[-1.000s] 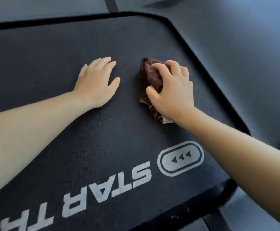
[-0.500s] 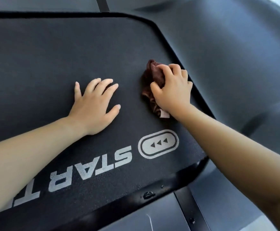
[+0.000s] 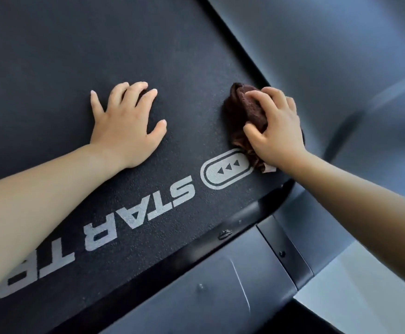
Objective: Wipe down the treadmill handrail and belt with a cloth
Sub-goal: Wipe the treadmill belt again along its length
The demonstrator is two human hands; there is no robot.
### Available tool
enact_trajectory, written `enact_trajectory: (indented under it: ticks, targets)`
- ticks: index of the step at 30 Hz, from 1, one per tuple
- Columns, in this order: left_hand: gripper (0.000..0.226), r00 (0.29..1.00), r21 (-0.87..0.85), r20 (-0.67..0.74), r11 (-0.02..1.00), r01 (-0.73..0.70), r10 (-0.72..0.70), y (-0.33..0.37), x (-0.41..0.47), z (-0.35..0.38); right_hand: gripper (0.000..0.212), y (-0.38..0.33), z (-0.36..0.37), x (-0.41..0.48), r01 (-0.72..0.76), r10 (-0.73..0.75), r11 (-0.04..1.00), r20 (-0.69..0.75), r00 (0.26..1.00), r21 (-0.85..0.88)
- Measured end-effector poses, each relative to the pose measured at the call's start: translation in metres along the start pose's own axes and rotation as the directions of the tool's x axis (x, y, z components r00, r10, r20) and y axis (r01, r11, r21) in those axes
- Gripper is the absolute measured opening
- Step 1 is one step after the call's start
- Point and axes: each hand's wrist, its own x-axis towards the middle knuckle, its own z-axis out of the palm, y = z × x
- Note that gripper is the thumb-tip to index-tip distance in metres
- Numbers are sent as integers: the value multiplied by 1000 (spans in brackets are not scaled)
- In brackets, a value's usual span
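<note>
A bunched brown cloth [image 3: 244, 112] is gripped under the curled fingers of the right hand [image 3: 276, 131], right of centre, pressed onto the treadmill belt [image 3: 52, 68]. The left hand [image 3: 124, 124] is laid flat, fingers spread, holding nothing, at centre frame.

I've just one wide-angle view, head-worn, tilted steeply down and close over the belt [image 3: 76, 56], left hand [image 3: 127, 126] and right hand [image 3: 278, 133] mid-frame
</note>
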Motion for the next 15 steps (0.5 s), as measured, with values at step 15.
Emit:
enact_trajectory:
  ticks: [15]
  targets:
    - [56, 977, 4, 115, 984, -181, 179, -6, -64, -21, 58, -61, 6, -68, -26, 29, 997, -49, 998, 71]
